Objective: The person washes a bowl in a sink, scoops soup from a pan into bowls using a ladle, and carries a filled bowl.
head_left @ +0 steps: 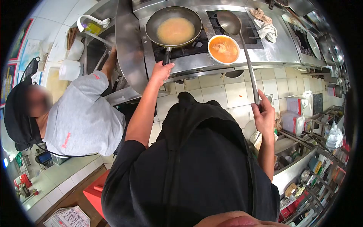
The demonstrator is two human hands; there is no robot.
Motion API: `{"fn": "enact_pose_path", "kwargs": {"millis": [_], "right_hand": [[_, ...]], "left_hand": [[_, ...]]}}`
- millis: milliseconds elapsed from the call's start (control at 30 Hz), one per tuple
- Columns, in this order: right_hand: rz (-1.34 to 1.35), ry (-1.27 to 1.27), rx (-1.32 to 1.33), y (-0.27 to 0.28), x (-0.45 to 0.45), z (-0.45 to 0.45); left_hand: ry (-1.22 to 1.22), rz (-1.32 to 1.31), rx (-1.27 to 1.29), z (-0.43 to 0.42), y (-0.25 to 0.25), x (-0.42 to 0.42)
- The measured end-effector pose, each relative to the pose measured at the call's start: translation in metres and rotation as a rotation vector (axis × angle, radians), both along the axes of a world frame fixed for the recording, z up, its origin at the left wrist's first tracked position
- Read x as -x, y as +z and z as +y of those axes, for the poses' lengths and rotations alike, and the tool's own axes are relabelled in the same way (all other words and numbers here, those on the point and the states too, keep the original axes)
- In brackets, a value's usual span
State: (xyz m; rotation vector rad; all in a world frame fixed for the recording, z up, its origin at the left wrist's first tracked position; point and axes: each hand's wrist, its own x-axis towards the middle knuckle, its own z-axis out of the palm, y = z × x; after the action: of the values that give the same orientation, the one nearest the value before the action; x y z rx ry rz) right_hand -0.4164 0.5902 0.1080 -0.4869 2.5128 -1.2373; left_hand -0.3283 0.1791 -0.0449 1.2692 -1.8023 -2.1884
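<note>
My left hand (162,72) is closed round the black handle of a frying pan (152,28), which sits over a burner at the upper middle of the head view. A pale orange liquid (176,31) covers the middle of the pan. On the right, my right hand (263,115) grips the end of a long metal ladle (247,56). The ladle's round bowl is over the stove's dark grate, right of the pan. Between pan and ladle stands a white bowl (210,53) of orange soup with a pale lump in it.
A person in a grey shirt (85,113) stands at my left, one arm in the sink (90,56). Crumpled cloths (266,30) lie on the steel stove top (280,49). Racks with kitchenware (314,181) line the right side. A red object (94,191) is behind me at left.
</note>
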Motion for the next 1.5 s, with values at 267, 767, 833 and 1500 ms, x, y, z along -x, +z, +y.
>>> {"fn": "enact_pose_path", "kwargs": {"millis": [267, 767, 833, 1500], "right_hand": [[0.000, 0.146, 0.055, -0.004, 0.019, -0.042], [0.282, 0.432, -0.169, -0.047, 0.082, -0.122], [0.217, 0.440, -0.183, -0.045, 0.078, -0.120], [-1.271, 0.161, 0.715, -0.014, 0.050, -0.129]], "left_hand": [[0.069, 0.042, 0.097, 0.017, -0.009, -0.016], [0.068, 0.014, 0.442, 0.029, -0.003, -0.038], [0.083, 0.013, 0.487, 0.031, 0.002, -0.038], [0.135, 0.030, 0.658, 0.001, -0.017, -0.042]]}}
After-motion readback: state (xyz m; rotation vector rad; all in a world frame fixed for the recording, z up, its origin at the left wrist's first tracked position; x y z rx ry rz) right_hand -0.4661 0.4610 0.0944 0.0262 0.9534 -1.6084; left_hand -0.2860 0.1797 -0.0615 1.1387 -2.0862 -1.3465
